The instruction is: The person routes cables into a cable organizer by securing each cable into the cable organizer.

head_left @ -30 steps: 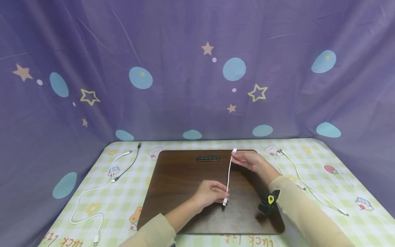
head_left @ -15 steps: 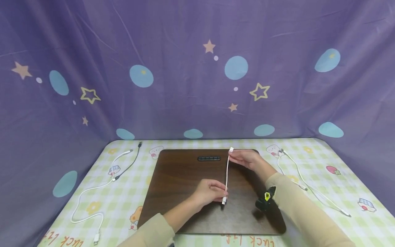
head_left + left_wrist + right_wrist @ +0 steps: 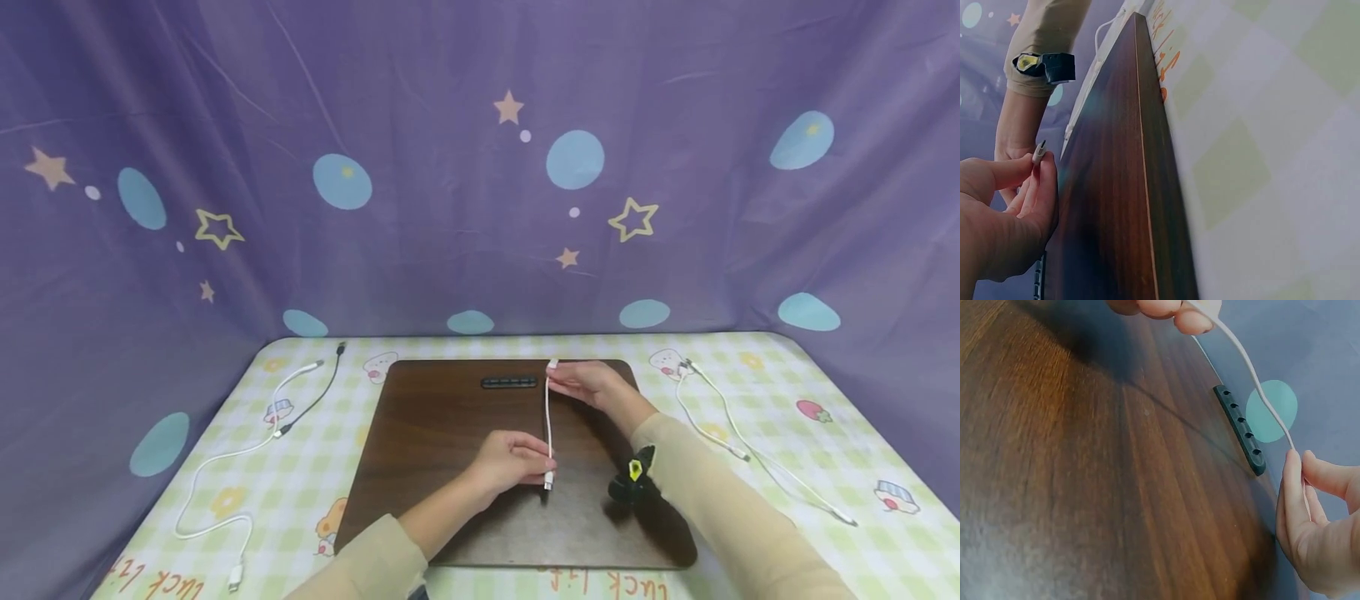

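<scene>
**White cord (image 3: 549,421) pinched at both ends above a brown board (image 3: 427,475)**

From where I stand, the biggest thing is the purple curtain (image 3: 420,233), with stars and blue ovals printed on it. In front of it is the bench (image 3: 288,492), covered in green and white checks. The board lies flat on the bench, in the middle.

A person works over the board with two hands, well apart from each other. The left hand (image 3: 504,460) pinches the near end of the white cord between thumb and finger, and its metal tip sticks out. The right hand (image 3: 588,385) pinches the far end, just beside the white plug (image 3: 553,364). The cord is almost straight between them, raised above the board. A black mount (image 3: 632,482) sits at the right wrist.

At the person's left lie a long pale cord (image 3: 193,482) and a shorter dark cord (image 3: 318,396). At the right lie two more white cords (image 3: 720,398), their far ends close together.

Near the far edge of the board is a dark strip (image 3: 508,382) with five notches.
</scene>
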Demonstrator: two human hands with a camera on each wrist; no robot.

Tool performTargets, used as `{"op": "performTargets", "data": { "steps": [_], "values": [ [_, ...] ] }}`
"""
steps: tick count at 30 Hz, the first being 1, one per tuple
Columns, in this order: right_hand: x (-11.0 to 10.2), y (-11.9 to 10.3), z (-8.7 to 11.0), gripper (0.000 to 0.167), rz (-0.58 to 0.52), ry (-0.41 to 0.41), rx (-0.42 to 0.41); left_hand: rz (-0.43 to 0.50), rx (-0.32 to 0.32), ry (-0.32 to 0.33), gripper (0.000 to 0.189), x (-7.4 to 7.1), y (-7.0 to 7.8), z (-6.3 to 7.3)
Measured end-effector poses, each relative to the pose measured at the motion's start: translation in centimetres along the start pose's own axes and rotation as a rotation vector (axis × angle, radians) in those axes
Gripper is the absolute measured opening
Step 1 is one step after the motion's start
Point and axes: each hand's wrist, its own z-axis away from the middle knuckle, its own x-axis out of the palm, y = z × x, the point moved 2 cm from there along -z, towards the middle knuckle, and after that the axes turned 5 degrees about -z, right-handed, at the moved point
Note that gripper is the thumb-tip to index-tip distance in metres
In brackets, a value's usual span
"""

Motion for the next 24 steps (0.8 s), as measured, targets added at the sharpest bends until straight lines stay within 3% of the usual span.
{"op": "performTargets", "data": {
  "steps": [9, 16, 24],
  "values": [
    [0.33, 0.18, -0.71, 0.012, 0.019, 0.007, 0.015, 0.009, -0.012, 0.028, 0.025, 0.17, -0.2, -0.01],
    [0.27, 0.11, -0.99, 0.045, 0.049, 0.039, 0.023, 0.001, -0.021, 0.031, 0.024, 0.26, -0.28, -0.11],
    [0.39, -0.07, -0.86, 0.051, 0.043, 0.067, 0.027, -0.021, -0.02, 0.051, 0.023, 0.37, -0.3, -0.06]
  ]
}}
